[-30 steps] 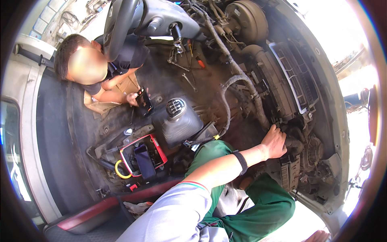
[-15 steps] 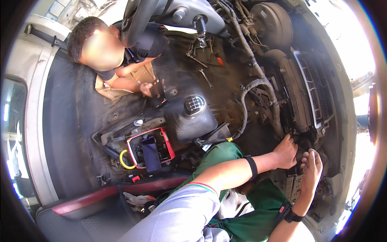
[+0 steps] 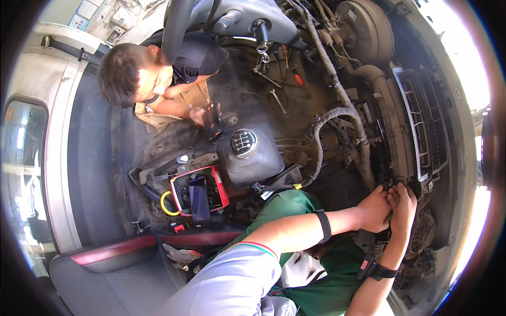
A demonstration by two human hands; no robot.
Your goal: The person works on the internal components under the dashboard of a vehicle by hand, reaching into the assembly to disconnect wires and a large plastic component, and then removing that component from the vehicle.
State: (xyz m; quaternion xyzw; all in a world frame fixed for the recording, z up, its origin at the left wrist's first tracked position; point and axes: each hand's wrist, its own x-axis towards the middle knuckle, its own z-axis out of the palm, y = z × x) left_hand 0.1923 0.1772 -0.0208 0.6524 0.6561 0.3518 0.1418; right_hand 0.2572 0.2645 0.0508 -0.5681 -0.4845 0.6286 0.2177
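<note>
My left hand [image 3: 375,209] and my right hand [image 3: 402,206] meet at the lower end of the stripped dashboard. Their fingertips are pressed together around a small dark part that I cannot make out. Just beyond them ends a thick taped wiring harness [image 3: 362,142], which runs down along the dash frame. Beside my right hand lies the ribbed grey-brown housing [image 3: 392,137] with a white-edged frame [image 3: 411,121]. A dark strap goes round each of my forearms.
A gear lever [image 3: 244,143] stands mid-floor. Near the seat [image 3: 126,284], a red-rimmed box [image 3: 225,192] holds a phone [image 3: 198,197] and small parts; a yellow ring [image 3: 167,203] leans beside it. Across the cab, a co-worker [image 3: 184,63] holds a phone. Wrenches [image 3: 279,102] lie on the floor.
My right hand has moved up and left to join my left hand; before, they were apart. My left hand has shifted slightly downward. The whole view has tilted a little.
</note>
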